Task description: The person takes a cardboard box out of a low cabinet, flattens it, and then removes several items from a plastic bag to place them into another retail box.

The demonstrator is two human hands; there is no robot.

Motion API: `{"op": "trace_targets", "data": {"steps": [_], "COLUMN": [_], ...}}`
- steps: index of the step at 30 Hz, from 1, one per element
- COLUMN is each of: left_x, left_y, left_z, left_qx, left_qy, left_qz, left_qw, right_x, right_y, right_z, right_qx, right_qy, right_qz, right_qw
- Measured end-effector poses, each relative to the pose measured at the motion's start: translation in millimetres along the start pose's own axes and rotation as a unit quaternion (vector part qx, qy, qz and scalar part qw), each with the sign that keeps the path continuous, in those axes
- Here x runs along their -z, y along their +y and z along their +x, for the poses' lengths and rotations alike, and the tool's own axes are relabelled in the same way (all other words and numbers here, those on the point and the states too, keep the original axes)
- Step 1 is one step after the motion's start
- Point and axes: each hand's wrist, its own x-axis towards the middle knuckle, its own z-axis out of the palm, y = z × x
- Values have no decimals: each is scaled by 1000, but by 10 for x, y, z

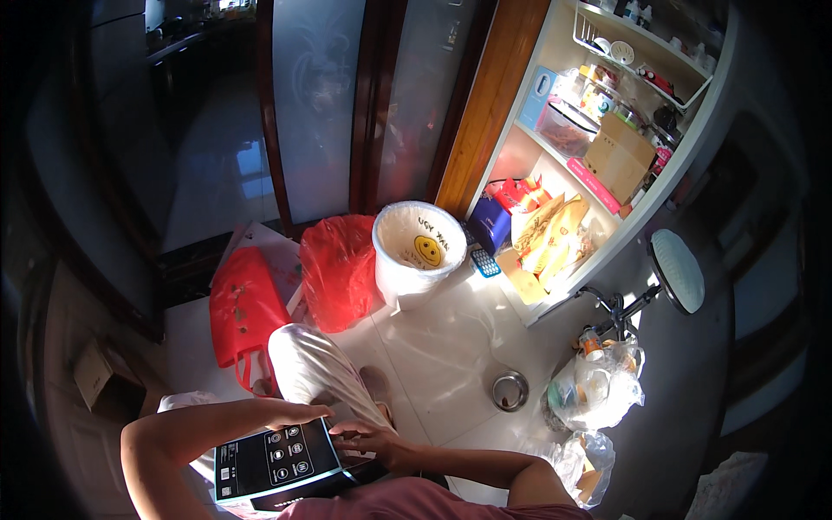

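A black printed cardboard box (279, 458) with pale blue edges lies across my lap at the bottom of the view. My left hand (302, 413) rests along the box's far edge, its fingers pointing right. At the box's right end, my right hand (367, 442) has its fingers spread over a flap or opening; whether they grip anything there cannot be told. The inside of the box is mostly hidden by that hand. My knee in light trousers (302, 364) is just beyond the box.
A red tote bag (244, 305), a red plastic bag (335, 270) and a lined white bin (416, 286) stand ahead. A metal bowl (509, 391) sits on the tiles. To the right are filled plastic bags (598, 390), a stool (677, 272) and an open shelf unit (650, 227).
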Motion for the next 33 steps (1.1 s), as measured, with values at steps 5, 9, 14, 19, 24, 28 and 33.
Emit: {"op": "trace_targets", "data": {"steps": [5,9,14,19,24,28,33], "left_x": [-3,-17,-4,-32,-29,-48,-58], "left_y": [-28,-54,-28,-39,0,71,-86], "left_z": [13,-234,-128,-172,-193,-131,-118], "left_qx": [-30,-29,-51,-50,-52,-54,-30], "left_qy": [-2,32,22,35,35,19,38], "left_qz": [27,32,49,50,62,88,151], "left_qw": [999,999,997,997,996,994,987], "right_x": [51,26,21,58,65,20,158], "right_y": [-155,-135,-192,-215,-236,-256,-464], "right_z": [56,180,116,136,178,195,427], "right_qx": [-83,17,29,92,115,28,90], "right_qy": [-63,-74,-35,-83,-33,-118,-167], "right_qz": [-32,-217,-216,-230,-199,-265,-253], "right_qw": [994,973,975,965,973,957,949]}}
